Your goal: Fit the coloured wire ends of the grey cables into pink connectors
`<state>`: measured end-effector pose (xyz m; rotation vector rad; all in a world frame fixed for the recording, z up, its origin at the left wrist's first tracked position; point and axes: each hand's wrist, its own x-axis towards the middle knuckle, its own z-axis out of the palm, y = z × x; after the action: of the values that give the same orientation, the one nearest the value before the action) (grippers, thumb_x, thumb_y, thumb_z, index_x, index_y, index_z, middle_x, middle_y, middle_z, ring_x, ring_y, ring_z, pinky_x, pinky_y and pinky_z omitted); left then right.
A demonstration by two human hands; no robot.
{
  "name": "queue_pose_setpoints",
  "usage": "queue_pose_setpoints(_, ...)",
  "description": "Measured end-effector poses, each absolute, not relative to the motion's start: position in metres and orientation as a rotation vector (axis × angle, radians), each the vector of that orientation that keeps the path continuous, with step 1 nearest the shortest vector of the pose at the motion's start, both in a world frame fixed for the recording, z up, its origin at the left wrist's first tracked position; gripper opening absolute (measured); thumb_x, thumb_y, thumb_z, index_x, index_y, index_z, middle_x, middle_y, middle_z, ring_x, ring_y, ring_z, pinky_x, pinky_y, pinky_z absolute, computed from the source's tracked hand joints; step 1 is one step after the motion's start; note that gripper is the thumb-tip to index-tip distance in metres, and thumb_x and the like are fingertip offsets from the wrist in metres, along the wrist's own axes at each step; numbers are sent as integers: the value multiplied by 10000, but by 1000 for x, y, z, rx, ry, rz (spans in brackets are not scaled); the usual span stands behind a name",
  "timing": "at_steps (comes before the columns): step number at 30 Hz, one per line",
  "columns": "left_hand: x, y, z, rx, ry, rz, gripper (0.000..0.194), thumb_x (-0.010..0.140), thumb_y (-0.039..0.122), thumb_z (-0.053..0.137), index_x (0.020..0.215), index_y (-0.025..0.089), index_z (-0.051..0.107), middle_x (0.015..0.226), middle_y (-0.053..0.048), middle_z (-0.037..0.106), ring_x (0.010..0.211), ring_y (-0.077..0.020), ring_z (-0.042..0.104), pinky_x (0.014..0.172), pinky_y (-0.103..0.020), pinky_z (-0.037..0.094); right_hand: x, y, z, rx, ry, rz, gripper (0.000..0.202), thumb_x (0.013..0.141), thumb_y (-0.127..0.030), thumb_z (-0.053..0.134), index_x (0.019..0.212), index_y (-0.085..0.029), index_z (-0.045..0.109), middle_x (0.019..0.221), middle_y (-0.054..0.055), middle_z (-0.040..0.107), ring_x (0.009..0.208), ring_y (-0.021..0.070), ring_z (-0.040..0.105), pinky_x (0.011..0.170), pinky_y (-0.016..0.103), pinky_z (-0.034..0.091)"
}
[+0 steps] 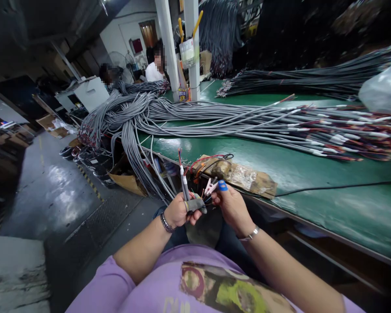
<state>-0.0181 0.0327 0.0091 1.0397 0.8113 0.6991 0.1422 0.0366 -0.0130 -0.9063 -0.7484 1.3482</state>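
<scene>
My left hand (182, 211) is closed around grey cables (185, 188) with white bands near their ends. Thin coloured wires fan out of those ends, and grey coverings wrap some of its fingers. My right hand (231, 206), blue tape around its thumb, is pinched close beside the left. A pale pink clip (210, 187) shows just beyond its fingertips; whether they touch it I cannot tell. What lies between the right fingers is hidden. Just past both hands, a tape-wrapped block (244, 176) with red and black leads lies at the bench edge.
Long grey cables (195, 117) stretch across the green bench (345, 200) and droop over its left end. Darker cables (299, 82) lie farther back. A clear plastic bag (384, 89) sits at right. A white post (192, 78) rises behind. Two people are in the background.
</scene>
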Motion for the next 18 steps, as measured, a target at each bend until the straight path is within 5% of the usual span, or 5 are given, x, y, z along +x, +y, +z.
queue_pose_setpoints(7,-13,35,7,1043,823,675,442,625,524,744,660,103,612,423,7,543,283,-76,446,277,-177,305,139,42,-8,-731,-547,1706,449,662,-621,705,718,-178,665,634,14,610,559,125,524,514,249,452)
queue_pose_setpoints(12,-12,36,4,1063,851,646,466,615,544,740,658,101,600,430,8,544,283,-69,435,274,-177,291,133,45,-2,-691,-424,1632,377,641,-523,777,663,-169,649,590,-13,587,514,91,477,499,220,442)
queue_pose_setpoints(18,-12,33,5,1059,867,658,451,634,529,730,661,99,596,419,10,535,275,-69,425,274,-178,286,135,40,-3,-684,-456,1686,420,680,-592,710,722,-177,660,632,5,610,540,114,517,500,231,458)
